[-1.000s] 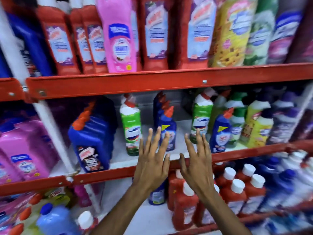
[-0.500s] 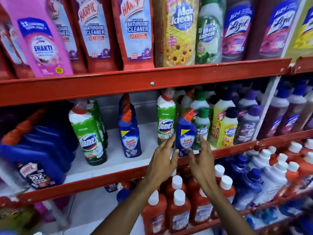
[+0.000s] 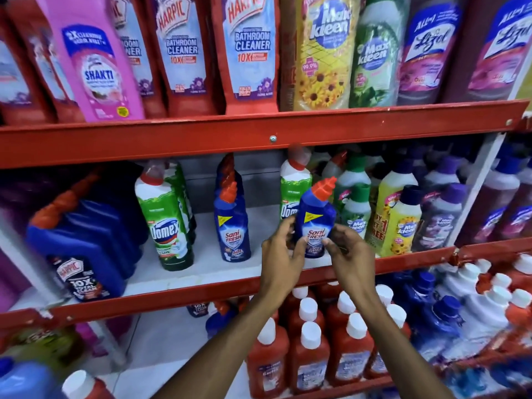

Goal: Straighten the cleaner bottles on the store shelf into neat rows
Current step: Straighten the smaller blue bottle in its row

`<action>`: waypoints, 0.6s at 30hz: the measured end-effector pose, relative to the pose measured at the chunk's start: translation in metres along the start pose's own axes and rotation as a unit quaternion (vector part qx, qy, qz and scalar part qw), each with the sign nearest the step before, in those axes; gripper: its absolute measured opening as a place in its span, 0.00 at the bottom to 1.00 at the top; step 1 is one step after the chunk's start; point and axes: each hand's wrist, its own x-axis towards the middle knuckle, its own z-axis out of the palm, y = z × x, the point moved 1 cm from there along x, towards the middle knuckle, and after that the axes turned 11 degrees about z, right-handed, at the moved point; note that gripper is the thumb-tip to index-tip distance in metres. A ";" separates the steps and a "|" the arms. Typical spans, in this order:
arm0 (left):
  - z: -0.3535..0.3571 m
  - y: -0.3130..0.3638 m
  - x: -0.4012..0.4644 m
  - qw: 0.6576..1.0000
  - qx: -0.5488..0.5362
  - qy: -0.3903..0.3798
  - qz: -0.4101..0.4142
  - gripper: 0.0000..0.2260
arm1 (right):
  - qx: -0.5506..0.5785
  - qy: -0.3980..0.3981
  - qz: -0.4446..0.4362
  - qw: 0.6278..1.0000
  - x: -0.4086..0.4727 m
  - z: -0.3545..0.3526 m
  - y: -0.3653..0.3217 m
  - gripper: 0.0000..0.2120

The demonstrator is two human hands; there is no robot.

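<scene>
A blue Sani Fresh bottle (image 3: 316, 217) with a red angled cap stands tilted near the front of the middle shelf (image 3: 201, 266). My left hand (image 3: 283, 254) grips its lower left side and my right hand (image 3: 349, 251) grips its lower right side. Behind it stands a green Domex bottle (image 3: 289, 194). Further left on the same shelf a row of blue Sani Fresh bottles (image 3: 231, 226) runs back, and a row of green Domex bottles (image 3: 167, 220) stands left of that.
Big blue Harpic bottles (image 3: 83, 249) crowd the shelf's left end. Max Kleen bottles (image 3: 400, 223) in green, yellow and purple fill the right. The red shelf rail (image 3: 259, 139) hangs overhead with large bottles above. Red white-capped bottles (image 3: 311, 349) stand below.
Both hands have reached forward and closed on the right-hand Sani Fresh bottle, which they only neared before. The camera has shifted right and closer to the shelf.
</scene>
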 end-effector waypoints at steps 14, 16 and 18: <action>-0.109 -0.046 -0.024 0.994 0.036 0.090 -0.059 0.19 | -0.009 -0.110 -0.036 0.993 -0.033 0.109 -0.031 0.12; -0.113 -0.052 -0.027 0.993 0.042 0.088 -0.066 0.20 | -0.015 -0.118 -0.036 0.992 -0.035 0.116 -0.028 0.12; -0.117 -0.056 -0.028 0.993 0.046 0.082 -0.067 0.20 | -0.019 -0.120 -0.034 0.992 -0.036 0.120 -0.024 0.11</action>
